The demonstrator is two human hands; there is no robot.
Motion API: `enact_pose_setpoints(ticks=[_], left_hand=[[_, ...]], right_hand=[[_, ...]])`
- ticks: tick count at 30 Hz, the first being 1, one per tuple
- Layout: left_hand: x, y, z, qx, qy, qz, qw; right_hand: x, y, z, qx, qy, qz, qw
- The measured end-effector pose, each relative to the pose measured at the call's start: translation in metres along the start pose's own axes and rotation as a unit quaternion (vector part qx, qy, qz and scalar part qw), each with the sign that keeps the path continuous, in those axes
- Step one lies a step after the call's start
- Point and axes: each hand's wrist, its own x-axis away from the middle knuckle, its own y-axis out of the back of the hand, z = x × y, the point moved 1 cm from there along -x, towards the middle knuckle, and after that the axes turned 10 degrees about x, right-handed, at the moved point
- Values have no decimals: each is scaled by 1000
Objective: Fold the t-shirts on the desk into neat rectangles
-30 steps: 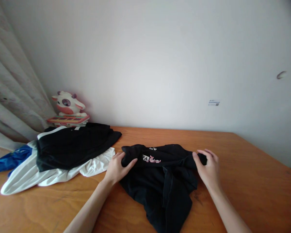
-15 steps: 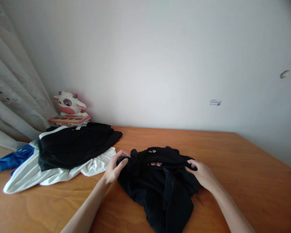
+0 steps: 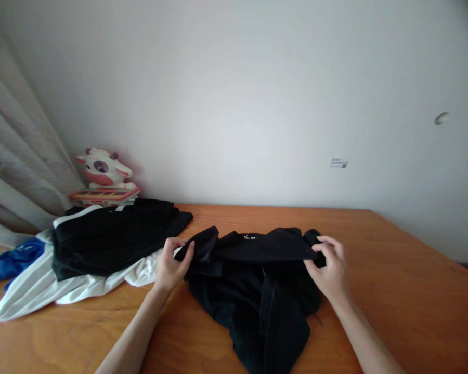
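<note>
A black shirt [image 3: 257,249] with a small white print lies bunched on the wooden table, its upper part lifted into a taut band between my hands. At its left end my left hand [image 3: 174,265] pinches a raised fold between thumb and fingers. My right hand [image 3: 329,265] grips the opposite edge, fingers curled round the cloth. Below the band, dark fabric [image 3: 273,322] spreads in loose folds toward the table's near side. Whether this lower fabric belongs to the same piece I cannot tell.
Left of my hands lies a heap of clothes: a black garment [image 3: 105,244] over a white one [image 3: 23,298], with a blue one [image 3: 11,259] beside it. Behind stands a cow-shaped toy keyboard [image 3: 105,182]. A curtain [image 3: 19,145] hangs at the left; a wall borders the table's back.
Both hands have risen slightly and moved apart, pulling the shirt's edge up and taut. The pink print is now covered and the white print partly hidden. The view has shifted a little right.
</note>
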Motion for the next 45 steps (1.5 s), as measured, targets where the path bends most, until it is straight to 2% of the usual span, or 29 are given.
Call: enact_pose_setpoints(ticks=[4,7,10,13,15,18,20,22,26,28,31,34,36,38,40,42,45], left_hand=[[-2,-1,-1,1,52,137,989],[-2,-2,-7,10,87,211,973],[-3,-2,-11,17,92,292,952],[-4,-2,-10,12,41,317,947],[-3,-4,-9,-4,-21,302,953],[1,-6,-8,-46,-128,231,963],[4,-6,-10,-75,-179,174,965],[6,-4,-13,-96,-202,125,967],[4,0,-19,-99,-201,59,973],[3,-1,-22,-97,-190,40,976],[3,-4,-20,-88,-173,-9,981],[2,-5,-14,-58,-112,-38,991],[-1,-4,-11,-30,-37,8,999],[-4,-2,-9,1,47,102,994],[-7,0,-11,26,112,193,974],[-9,1,-15,24,143,246,958],[-10,2,-20,-31,143,282,948]], right_hand=[[3,0,0,-64,61,171,981],[4,0,4,-82,25,254,963],[4,-3,8,-50,-56,269,960],[8,-6,7,-19,-75,264,961],[10,-7,5,-12,-32,280,959],[12,-9,2,1,29,277,960],[10,-9,1,10,53,235,971],[7,-8,1,19,68,160,985],[-3,0,3,32,41,-39,998],[-6,5,2,40,16,-99,994],[-8,7,1,41,4,-115,993],[-8,7,1,33,-2,-107,994],[-7,5,2,28,-13,-103,994],[-6,4,2,18,-24,-87,996],[-4,2,1,8,-33,-42,999],[0,-1,-1,8,-38,26,999],[7,-6,-1,20,-35,132,990]])
